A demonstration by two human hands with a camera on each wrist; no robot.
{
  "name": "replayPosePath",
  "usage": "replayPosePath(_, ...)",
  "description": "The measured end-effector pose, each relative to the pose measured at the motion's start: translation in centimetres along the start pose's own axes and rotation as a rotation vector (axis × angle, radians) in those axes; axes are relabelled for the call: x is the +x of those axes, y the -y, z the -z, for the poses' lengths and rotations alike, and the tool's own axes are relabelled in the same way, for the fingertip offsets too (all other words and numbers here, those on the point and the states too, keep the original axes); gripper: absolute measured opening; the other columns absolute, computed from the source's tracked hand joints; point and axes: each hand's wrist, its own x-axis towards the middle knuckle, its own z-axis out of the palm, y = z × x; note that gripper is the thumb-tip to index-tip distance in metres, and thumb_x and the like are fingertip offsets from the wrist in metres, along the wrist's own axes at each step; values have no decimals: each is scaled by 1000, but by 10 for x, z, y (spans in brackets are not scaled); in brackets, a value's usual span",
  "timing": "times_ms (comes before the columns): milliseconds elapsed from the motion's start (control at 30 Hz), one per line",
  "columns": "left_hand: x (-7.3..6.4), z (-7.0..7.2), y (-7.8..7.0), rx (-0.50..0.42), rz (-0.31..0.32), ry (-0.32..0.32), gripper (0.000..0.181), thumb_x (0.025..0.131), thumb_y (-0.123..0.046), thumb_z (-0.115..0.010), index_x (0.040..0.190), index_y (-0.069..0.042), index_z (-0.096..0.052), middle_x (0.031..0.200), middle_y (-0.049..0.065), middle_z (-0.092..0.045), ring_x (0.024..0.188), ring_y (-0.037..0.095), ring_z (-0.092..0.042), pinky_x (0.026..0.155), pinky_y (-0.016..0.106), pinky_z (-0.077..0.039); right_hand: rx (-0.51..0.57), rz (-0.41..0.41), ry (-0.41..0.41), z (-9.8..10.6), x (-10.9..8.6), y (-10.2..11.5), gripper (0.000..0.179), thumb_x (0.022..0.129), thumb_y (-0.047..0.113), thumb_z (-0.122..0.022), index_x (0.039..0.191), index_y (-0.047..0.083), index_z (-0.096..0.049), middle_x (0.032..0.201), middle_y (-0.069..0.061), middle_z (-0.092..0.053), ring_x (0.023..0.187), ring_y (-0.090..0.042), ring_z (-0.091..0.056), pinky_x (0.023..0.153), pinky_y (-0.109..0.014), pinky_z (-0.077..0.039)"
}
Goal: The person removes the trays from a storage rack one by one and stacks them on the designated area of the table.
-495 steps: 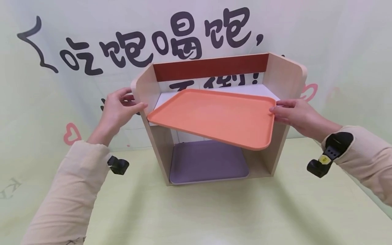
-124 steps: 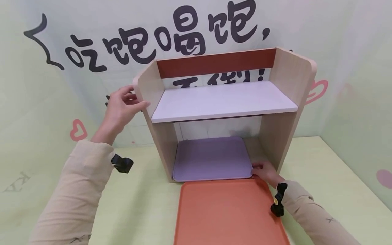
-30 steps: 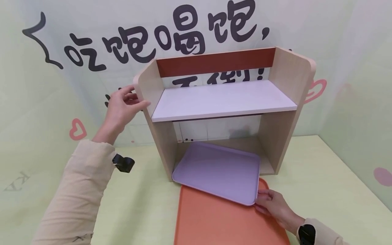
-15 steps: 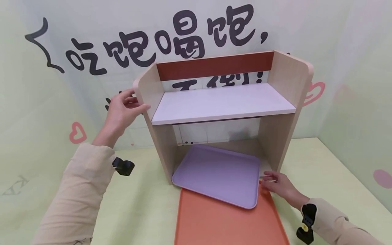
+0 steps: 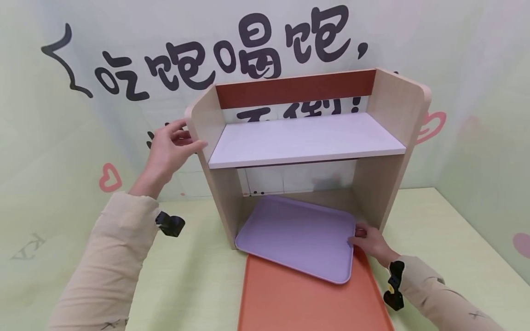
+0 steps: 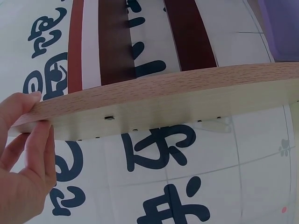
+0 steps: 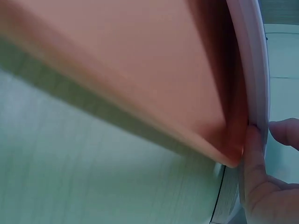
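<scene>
A light-wood shelf unit [image 5: 306, 140] with a white upper board stands on the table. My left hand [image 5: 169, 147] pinches the front edge of its left side panel [image 6: 177, 91], thumb on one face and fingers on the other. A purple tray [image 5: 298, 236] lies askew, partly in the lower compartment, its front right corner sticking out over an orange tray [image 5: 306, 299]. With thumb and fingers, my right hand [image 5: 372, 241] pinches the purple tray's right rim, as the right wrist view also shows. The orange tray lies on the table before the unit, its near end cut off by the frame.
The pale green tabletop [image 5: 439, 248] extends on both sides of the unit. A printed cloth [image 5: 124, 27] with large black characters hangs close behind. The unit's right side panel [image 5: 381, 184] stands just beyond my right hand.
The orange tray came off the upper board onto the table. The purple tray was pulled partly out and turned. My right hand let go of it, then gripped its rim farther back. Left hand stayed.
</scene>
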Motion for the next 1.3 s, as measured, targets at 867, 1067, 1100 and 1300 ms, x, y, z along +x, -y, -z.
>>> replayPosePath(867, 0, 1, 3, 4, 15, -1, 62, 78, -28, -67, 132, -15, -42, 112, 12, -51, 94, 20, -53, 83, 33, -47, 171, -57, 69, 1, 9, -3, 46, 82, 5, -58, 116, -19, -38, 85, -14, -51, 69, -16, -56, 64, -27, -51)
replayPosePath(1067, 0, -1, 1, 7, 6, 3, 63, 77, -28, -68, 132, -14, -41, 114, 13, -51, 95, 21, -53, 83, 33, -47, 168, -60, 75, 3, 5, -2, 43, 82, 3, -57, 113, -19, -38, 83, -14, -52, 69, -17, -56, 65, -29, -52)
replayPosePath(1100, 0, -1, 1, 8, 4, 3, 63, 77, -28, -68, 133, -14, -41, 115, 13, -51, 96, 21, -53, 83, 33, -47, 162, -66, 73, 4, 5, -2, 42, 82, 3, -58, 113, -19, -39, 83, -14, -53, 69, -18, -56, 66, -30, -52)
replayPosePath(1300, 0, -1, -1, 13, -7, 1, 61, 78, -27, -67, 132, -13, -42, 114, 14, -52, 95, 21, -53, 84, 34, -47, 150, -87, 69, 5, 2, 1, 46, 82, 4, -57, 117, -19, -36, 94, -24, -52, 74, -21, -57, 70, -34, -52)
